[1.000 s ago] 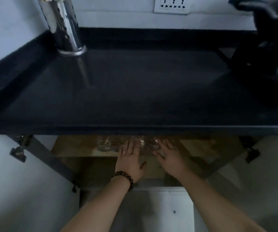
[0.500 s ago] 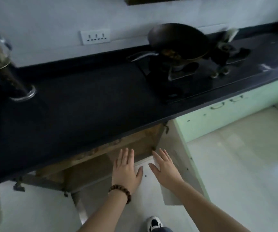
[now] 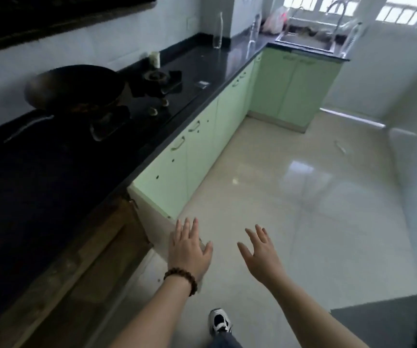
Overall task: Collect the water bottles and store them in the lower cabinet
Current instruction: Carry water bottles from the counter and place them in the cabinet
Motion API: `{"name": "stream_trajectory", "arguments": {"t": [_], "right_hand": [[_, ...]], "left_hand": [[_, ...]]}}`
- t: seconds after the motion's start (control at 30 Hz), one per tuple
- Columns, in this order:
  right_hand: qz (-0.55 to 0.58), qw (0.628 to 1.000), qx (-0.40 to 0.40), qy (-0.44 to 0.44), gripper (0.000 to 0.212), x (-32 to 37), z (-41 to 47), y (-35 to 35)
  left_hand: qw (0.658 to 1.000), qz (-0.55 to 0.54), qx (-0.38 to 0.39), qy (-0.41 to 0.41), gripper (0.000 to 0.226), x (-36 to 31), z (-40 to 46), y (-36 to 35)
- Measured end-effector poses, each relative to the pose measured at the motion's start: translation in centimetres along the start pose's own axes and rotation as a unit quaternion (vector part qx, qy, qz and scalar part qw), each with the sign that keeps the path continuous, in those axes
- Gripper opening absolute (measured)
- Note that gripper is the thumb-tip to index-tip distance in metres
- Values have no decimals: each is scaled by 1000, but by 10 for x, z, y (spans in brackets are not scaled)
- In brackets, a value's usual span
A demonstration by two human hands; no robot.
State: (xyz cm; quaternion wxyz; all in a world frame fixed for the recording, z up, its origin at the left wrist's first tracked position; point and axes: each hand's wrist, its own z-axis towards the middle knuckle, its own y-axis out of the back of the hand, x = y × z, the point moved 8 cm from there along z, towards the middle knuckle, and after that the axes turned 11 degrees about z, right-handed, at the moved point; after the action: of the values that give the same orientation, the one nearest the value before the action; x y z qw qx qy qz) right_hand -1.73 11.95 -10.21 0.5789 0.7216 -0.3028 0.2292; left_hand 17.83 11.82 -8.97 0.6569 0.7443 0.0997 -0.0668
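My left hand (image 3: 188, 249), with a bead bracelet on the wrist, is spread open over the edge of the open cabinet door (image 3: 152, 222). My right hand (image 3: 261, 254) hovers open above the floor, holding nothing. The lower cabinet (image 3: 97, 252) stands open at lower left, its wooden inside dim. Far along the black counter (image 3: 51, 172), clear water bottles stand upright: one (image 3: 218, 31) by the wall corner, one (image 3: 252, 38) near the sink, and one (image 3: 351, 38) at the sink's right end.
A wok (image 3: 74, 86) sits on the gas hob (image 3: 157, 84). Green cabinet fronts (image 3: 202, 141) run under the counter to a sink (image 3: 305, 41) in the far corner. A glossy tiled floor (image 3: 315, 197) lies to the right, with a grey mat (image 3: 383, 325) at lower right. My shoe (image 3: 219, 321) shows below.
The view has swung right and up, from the cabinet's inside to the length of the kitchen. Both hands have come out of the cabinet and now hover open, empty.
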Motion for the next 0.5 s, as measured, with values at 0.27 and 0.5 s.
{"name": "stream_trajectory", "arguments": {"t": [0.27, 0.5], "right_hand": [[69, 987, -103, -105, 57, -100, -19, 89], [100, 973, -156, -141, 58, -157, 25, 166]], "left_hand": [[994, -2, 24, -108, 71, -132, 27, -21], [987, 12, 28, -158, 71, -234, 99, -25]]}}
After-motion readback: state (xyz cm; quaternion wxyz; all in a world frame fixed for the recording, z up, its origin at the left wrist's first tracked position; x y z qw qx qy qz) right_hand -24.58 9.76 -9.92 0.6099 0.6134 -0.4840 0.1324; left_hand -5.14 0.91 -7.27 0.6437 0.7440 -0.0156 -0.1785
